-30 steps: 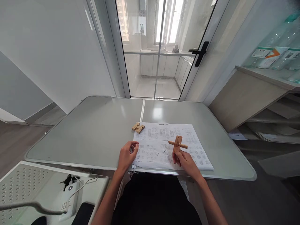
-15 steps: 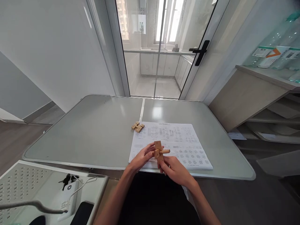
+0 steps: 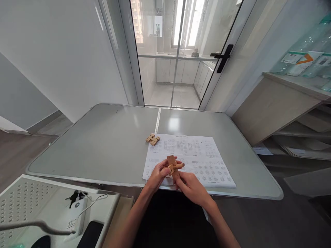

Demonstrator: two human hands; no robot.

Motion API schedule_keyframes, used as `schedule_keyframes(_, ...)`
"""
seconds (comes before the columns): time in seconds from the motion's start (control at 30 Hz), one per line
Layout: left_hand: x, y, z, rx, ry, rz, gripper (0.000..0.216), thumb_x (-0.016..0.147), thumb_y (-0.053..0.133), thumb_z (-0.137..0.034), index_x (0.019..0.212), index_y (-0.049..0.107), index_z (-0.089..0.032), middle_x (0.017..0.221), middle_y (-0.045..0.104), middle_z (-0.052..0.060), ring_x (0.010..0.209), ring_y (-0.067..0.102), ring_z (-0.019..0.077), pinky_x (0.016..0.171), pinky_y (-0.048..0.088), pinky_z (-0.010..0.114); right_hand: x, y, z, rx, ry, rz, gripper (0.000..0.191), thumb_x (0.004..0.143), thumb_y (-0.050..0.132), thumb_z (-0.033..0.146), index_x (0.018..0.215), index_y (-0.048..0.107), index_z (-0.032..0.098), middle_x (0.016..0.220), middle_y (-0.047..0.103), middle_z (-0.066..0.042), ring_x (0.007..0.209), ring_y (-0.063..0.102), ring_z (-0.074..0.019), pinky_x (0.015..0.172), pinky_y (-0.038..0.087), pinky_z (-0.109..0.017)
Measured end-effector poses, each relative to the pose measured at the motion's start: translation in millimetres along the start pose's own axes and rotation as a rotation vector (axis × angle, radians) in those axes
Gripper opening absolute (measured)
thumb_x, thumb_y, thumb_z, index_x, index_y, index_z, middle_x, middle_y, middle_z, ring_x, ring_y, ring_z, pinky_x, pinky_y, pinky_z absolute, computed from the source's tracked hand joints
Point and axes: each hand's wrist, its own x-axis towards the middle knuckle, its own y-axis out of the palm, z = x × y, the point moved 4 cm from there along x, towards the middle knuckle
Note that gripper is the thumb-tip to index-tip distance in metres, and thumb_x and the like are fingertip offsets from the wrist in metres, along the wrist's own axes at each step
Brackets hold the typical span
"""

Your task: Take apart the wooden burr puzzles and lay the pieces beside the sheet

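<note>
Several interlocking wooden puzzle pieces (image 3: 171,159) are joined crosswise between my hands, one long piece slanting upward and another sticking out to the right. My left hand (image 3: 158,175) grips the crossing pieces from the left, thumb pressed on the near block. My right hand (image 3: 190,186) pinches the lower end of the long piece. Beneath and beyond them lies a printed sheet (image 3: 212,151) with rows of small diagrams. A small assembled wooden puzzle cluster (image 3: 153,139) rests at the sheet's upper left corner.
The grey table (image 3: 103,144) spans the view before a glass door (image 3: 178,82). At lower left, a white cart (image 3: 33,196) holds a power strip (image 3: 77,213), keys (image 3: 74,197) and a black phone (image 3: 91,235). A wooden shelf (image 3: 289,100) with plastic bottles (image 3: 302,58) stands at right.
The joined pieces have turned slightly in my hands, the long one leaning more to the left. My left thumb has moved onto the near block.
</note>
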Motion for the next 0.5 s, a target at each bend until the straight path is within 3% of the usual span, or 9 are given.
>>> schedule_keyframes(0.13, 0, -2, 6, 0.073, 0.022, -0.03, 0.076, 0.083, 0.073, -0.06, 0.144, 0.059, -0.018, 0.143, 0.066, 0.018, 0.132, 0.061, 0.0391, 0.109, 0.049, 0.049, 0, -1, -8, -0.003, 0.007, -0.024, 0.049, 0.109, 0.039, 0.053, 0.079, 0.061, 0.022, 0.071, 0.065, -0.002, 0.063, 0.057, -0.0175, 0.064, 0.043, -0.029)
schedule_keyframes(0.3, -2, -3, 7, 0.183, 0.012, -0.082, 0.076, 0.083, 0.072, -0.063, 0.142, 0.06, -0.017, 0.139, 0.068, 0.017, 0.114, 0.07, 0.0342, 0.097, 0.055, 0.042, 2, 7, -20, 0.064, -0.004, -0.039, 0.048, 0.108, 0.04, 0.056, 0.081, 0.06, 0.022, 0.07, 0.063, -0.002, 0.06, 0.057, -0.0174, 0.062, 0.045, -0.03)
schedule_keyframes(0.5, -6, 0, 0, 0.248, 0.047, -0.112, 0.068, 0.084, 0.072, -0.061, 0.135, 0.066, -0.018, 0.129, 0.073, 0.014, 0.119, 0.067, 0.0358, 0.099, 0.054, 0.041, 4, 14, -29, 0.201, -0.003, -0.031, 0.047, 0.107, 0.042, 0.06, 0.082, 0.058, 0.023, 0.072, 0.062, -0.001, 0.06, 0.056, -0.0173, 0.061, 0.046, -0.03)
